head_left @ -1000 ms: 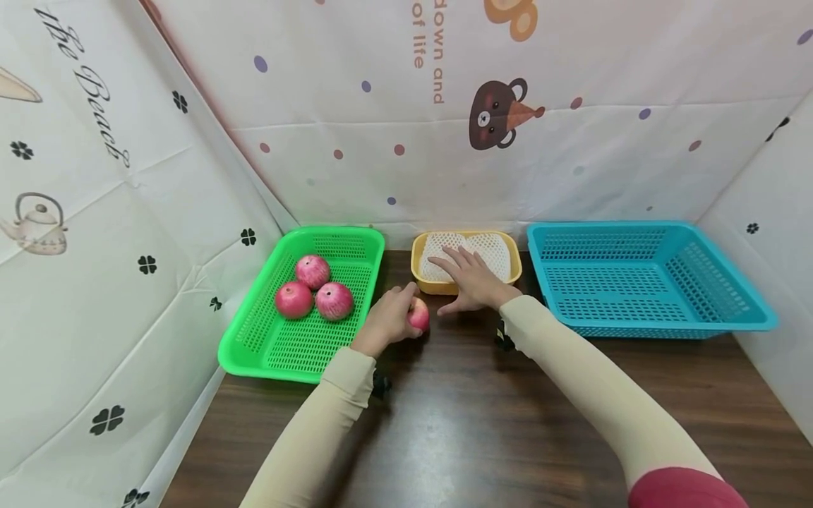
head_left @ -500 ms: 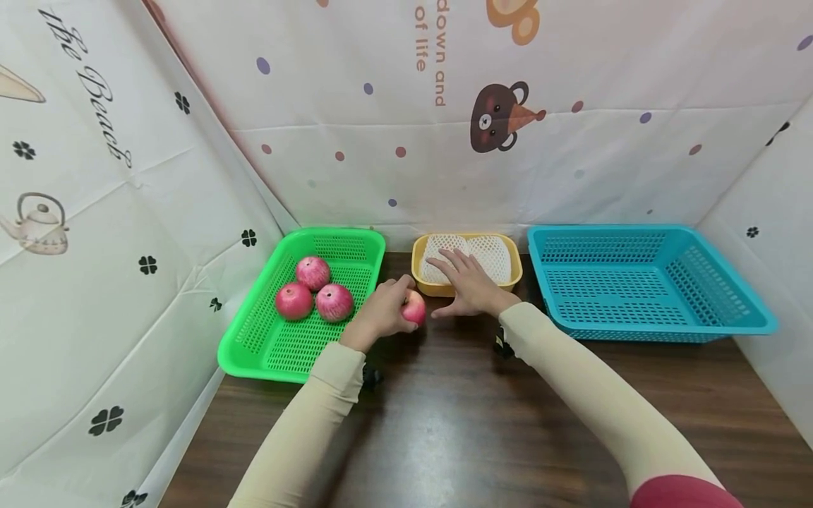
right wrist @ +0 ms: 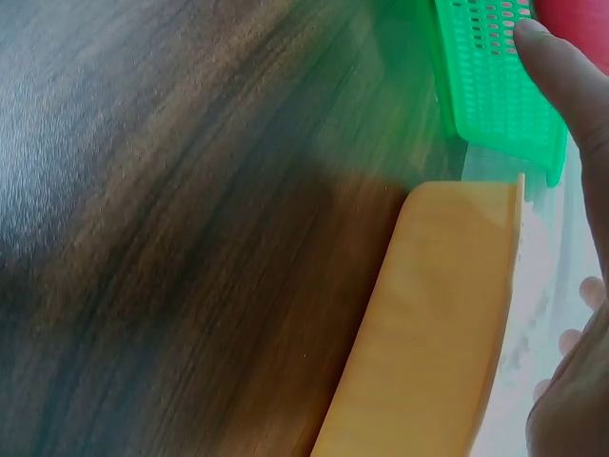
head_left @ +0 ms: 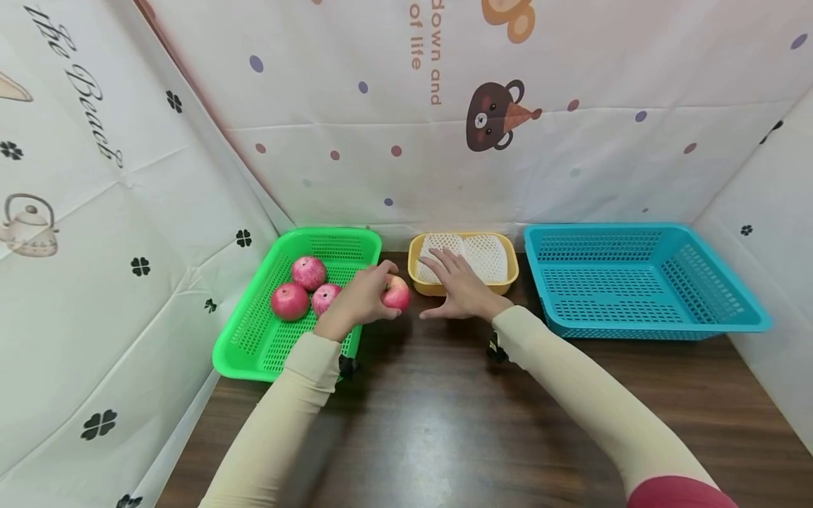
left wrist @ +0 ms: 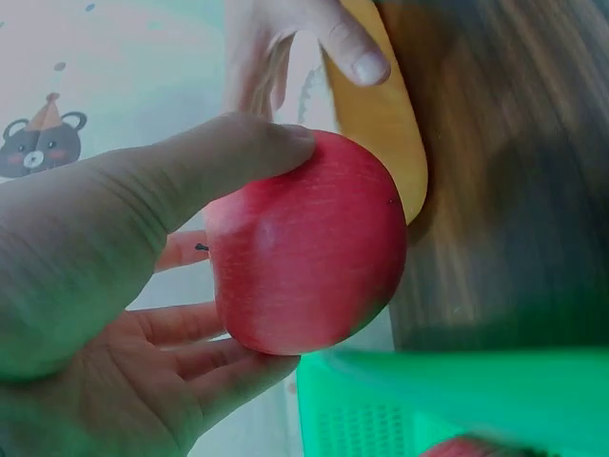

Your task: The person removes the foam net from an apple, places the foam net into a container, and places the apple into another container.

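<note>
A red apple (head_left: 396,292) is in my left hand (head_left: 358,300), off the table beside the green basket's right rim. In the left wrist view my thumb lies across the upper side of the apple (left wrist: 309,248), with the fingers curled beneath. My right hand (head_left: 464,288) holds nothing; its fingers are spread over the front of a small yellow basket (head_left: 502,288). Two white foam nets (head_left: 488,257) lie in that basket, partly covered by the right hand. Three red apples sit in the green basket (head_left: 254,346), one of them (head_left: 324,296) partly behind the left hand.
A larger blue basket (head_left: 635,331) with nothing in it stands to the right of the yellow one. Brown wood-grain table (head_left: 444,423) extends in front. White printed cloth (head_left: 356,169) hangs behind and along both sides.
My left hand has carried the apple leftward, away from the yellow basket's front and toward the green basket. The right hand has shifted only slightly left.
</note>
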### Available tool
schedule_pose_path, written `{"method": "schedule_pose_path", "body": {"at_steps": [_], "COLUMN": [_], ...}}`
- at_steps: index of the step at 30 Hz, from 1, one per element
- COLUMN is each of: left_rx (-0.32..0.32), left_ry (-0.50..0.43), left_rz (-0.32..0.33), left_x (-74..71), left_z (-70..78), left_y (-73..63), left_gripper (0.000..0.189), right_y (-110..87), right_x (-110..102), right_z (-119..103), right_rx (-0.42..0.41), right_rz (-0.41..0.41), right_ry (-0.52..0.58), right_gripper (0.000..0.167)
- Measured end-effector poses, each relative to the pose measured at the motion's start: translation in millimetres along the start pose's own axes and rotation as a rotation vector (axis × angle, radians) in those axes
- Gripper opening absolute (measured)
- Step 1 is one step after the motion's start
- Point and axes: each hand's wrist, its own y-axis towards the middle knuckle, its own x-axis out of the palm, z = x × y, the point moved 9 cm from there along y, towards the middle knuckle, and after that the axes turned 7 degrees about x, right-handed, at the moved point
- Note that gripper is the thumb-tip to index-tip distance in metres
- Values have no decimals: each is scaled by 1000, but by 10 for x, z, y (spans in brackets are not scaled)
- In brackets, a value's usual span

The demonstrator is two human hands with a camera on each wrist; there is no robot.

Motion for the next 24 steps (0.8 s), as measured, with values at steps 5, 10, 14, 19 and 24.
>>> {"method": "schedule_pose_path", "body": {"at_steps": [5,10,14,19,24], "left_rx": [27,43,38,46,34], "left_ry": [-4,-35,-50,-11,-10], "left_rz": [27,68,97,131,143], "left_x": [-147,-315,-427,-554,-657], "left_z": [-44,-67,-118,-188,-267], "left_y": [-12,-18,-27,-44,-70], "left_gripper": [75,72,73,76,77], "right_y": [7,13,16,22,29], "right_x": [28,30,52,95,110], "right_z": [-70,-162,-240,-313,-382], "right_rx": [-19,-46,-65,-49,-56], "right_rz": [9,34,34,2,13], "right_ry": [8,30,54,73,77], "right_gripper": [119,121,120,119,119]}}
